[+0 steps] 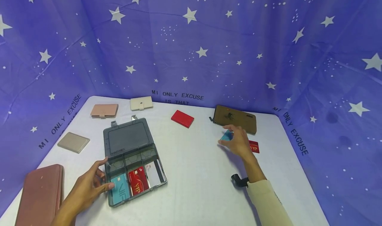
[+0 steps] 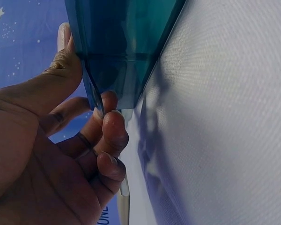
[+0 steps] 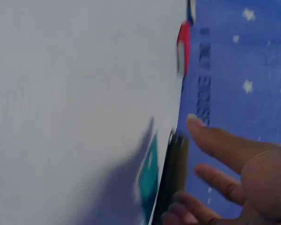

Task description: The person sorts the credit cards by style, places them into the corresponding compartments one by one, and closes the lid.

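Observation:
A grey see-through compartment case (image 1: 128,138) lies with its lid folded back on the table. My left hand (image 1: 89,186) grips its left side, thumb at the rim and fingers curled against the wall (image 2: 117,70). The case's front compartments contain a light blue VIP card (image 1: 120,188), a red VIP card (image 1: 138,179) and a white card (image 1: 153,173). My right hand (image 1: 238,141) hovers with spread fingers over a blue card (image 1: 227,135). In the right wrist view its thumb and fingers stand apart from that blue card (image 3: 150,178). A second red VIP card (image 1: 254,146) lies partly behind the hand.
A brown zip wallet (image 1: 235,118) lies at the back right, a red card holder (image 1: 182,118) at the back middle. Pink (image 1: 104,110), cream (image 1: 141,103) and beige (image 1: 73,142) holders lie left, with a large brown wallet (image 1: 40,194) at the front left. Starry purple cloth surrounds the table.

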Demonstrator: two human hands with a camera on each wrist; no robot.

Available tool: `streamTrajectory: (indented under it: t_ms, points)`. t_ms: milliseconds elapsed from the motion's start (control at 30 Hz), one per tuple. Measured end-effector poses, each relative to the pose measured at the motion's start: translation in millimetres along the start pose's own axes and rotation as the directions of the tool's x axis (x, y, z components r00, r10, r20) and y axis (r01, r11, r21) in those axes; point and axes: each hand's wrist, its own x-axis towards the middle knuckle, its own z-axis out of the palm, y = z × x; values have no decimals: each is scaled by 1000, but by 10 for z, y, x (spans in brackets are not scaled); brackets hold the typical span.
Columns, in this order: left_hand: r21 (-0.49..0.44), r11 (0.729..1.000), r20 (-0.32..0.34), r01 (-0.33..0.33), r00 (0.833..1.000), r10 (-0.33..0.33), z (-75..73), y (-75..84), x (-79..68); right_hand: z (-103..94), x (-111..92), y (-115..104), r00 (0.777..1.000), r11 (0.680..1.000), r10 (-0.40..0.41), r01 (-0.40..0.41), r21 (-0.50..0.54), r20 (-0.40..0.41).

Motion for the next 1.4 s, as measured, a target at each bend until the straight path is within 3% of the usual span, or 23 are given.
streamTrajectory:
  t_ms: [167,300,567,700,867,1033,1267,1400]
  points:
    - [-3,1000,-5,-5,1000,5,5,-6,-4,-97,39,192,993,983,120,-121,-136,-15]
    - [-6,1000,6,3,1000,-3,12,-8,-1,-77,46,241,986,972,168,-168,-167,-15]
    - [-10,1000,8,1,1000,-1,17,-7,4,85,-3,57,995,995,52,-44,-90,87]
    - [-6,1000,9,2,1000,-1,18,-7,0,208,-69,-150,988,997,-67,63,37,138]
    - [-5,1000,8,1,1000,-1,15,-14,-4,355,-182,-487,964,969,-179,138,206,199]
    - [0,1000,-2,-3,1000,3,3,-18,-12,524,-338,-953,914,896,-288,152,416,287]
    - [-7,1000,-13,-13,1000,13,4,-22,-13,909,-575,-1581,786,773,-482,173,611,387]
    - [-18,1000,-21,-25,999,25,15,-22,-12,1170,-688,-1891,755,730,-522,156,666,396]
